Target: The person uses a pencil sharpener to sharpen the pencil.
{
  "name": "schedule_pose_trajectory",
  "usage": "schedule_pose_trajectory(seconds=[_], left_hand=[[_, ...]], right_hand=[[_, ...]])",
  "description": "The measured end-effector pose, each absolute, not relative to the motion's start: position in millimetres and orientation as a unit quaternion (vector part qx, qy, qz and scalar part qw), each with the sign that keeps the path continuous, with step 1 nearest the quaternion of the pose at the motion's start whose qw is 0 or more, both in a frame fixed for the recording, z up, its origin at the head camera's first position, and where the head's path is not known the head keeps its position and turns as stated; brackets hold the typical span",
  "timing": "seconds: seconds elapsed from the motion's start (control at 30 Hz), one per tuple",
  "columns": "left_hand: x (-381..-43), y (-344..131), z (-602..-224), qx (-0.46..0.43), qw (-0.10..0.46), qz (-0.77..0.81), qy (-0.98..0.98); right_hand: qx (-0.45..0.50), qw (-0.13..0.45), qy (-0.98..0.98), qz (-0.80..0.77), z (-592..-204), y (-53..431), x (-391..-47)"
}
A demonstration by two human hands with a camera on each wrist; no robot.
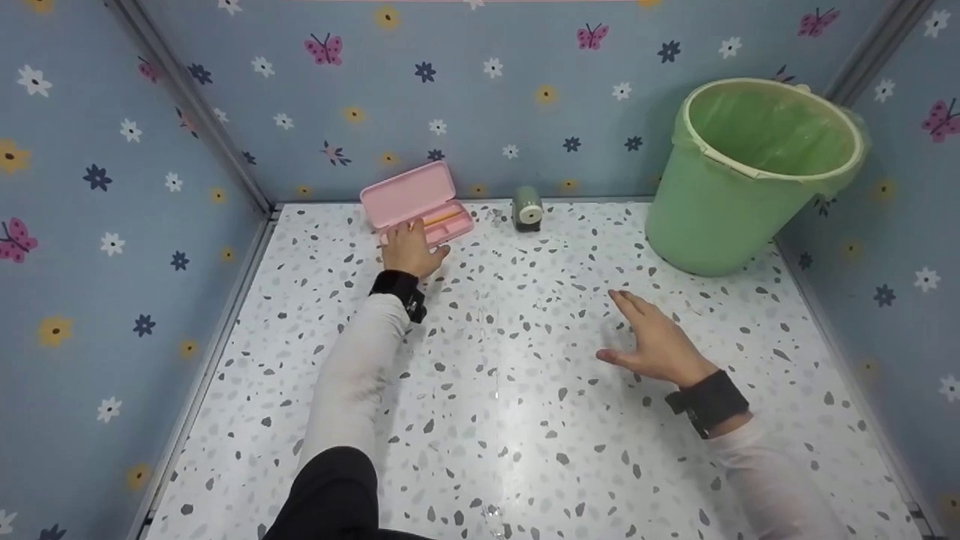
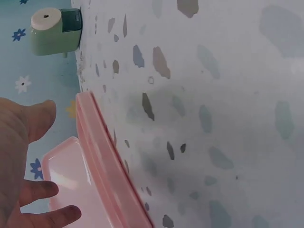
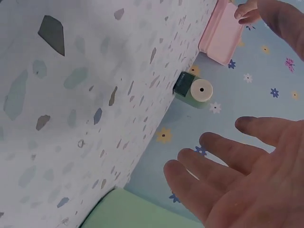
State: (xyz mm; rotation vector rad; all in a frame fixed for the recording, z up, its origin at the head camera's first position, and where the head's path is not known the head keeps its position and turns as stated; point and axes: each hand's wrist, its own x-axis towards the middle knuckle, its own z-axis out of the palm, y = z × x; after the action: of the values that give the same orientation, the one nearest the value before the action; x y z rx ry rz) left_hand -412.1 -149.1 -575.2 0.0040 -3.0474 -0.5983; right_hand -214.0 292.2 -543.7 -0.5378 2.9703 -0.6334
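Note:
A pink pencil case [image 1: 409, 196] lies with its lid raised at the back of the table, a yellow pencil [image 1: 444, 218] inside its tray. Over the tray's front left part reaches my left hand [image 1: 410, 253], fingers extended and thumb spread out to the side; the left wrist view shows nothing between the thumb and fingers. Whether its fingertips touch the case, I cannot tell. To the right of the case stands a green pencil sharpener [image 1: 528, 210] with a round cream front. My right hand [image 1: 661, 346] hovers over the right half of the table, fingers straight and holding nothing.
A light green bin [image 1: 709, 217] with a plastic liner stands at the back right corner. Flower-patterned blue walls [image 1: 495, 97] close off the back and both sides of the speckled white table [image 1: 495, 420].

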Motion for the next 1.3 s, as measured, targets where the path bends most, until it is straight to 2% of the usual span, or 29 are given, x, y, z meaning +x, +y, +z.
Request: schedule_pose_trajectory(seconds=[0.5,0.67,1.1,1.3], left_hand=[[-423,-144,-587,0.021,-0.019,-0.153,-0.988],[-429,-137,-592,0.033,-0.036,-0.132,-0.99],[-433,-147,-598,0.032,-0.028,-0.097,-0.994],[-438,-145,-596,0.001,-0.034,-0.067,-0.997]], right_hand=[[-0.229,-0.006,0.953,-0.2,-539,277,-217],[-0.233,-0.001,0.953,-0.193,-534,273,-224],[-0.267,0.009,0.948,-0.172,-523,254,-241],[-0.27,0.009,0.948,-0.167,-518,252,-245]])
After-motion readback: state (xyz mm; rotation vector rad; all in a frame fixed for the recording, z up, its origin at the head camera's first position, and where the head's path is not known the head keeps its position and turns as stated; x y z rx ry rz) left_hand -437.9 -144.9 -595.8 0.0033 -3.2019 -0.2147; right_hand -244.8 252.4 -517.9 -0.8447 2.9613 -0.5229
